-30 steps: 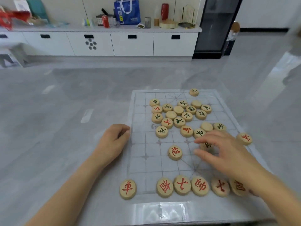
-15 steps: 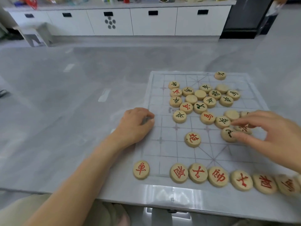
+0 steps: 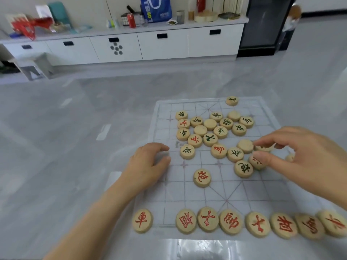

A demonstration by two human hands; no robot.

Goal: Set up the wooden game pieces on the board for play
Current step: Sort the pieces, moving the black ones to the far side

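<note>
Fingers [image 3: 272, 140] of the right hand [image 3: 304, 162] straddle a piece [image 3: 262, 148] on the right of the pile [image 3: 210, 132], grip impossible to tell, while the farther left hand [image 3: 148, 166] rests relaxed at the left edge of the board [image 3: 187, 194].

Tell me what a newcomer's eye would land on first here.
First, the jumbled pile of wooden pieces in the middle of the board, red and green characters mixed, some blank-faced. Then the neat row of red pieces along the near edge. The right hand touches pieces at the pile's right side; the left hand rests at the board's left edge.
</note>
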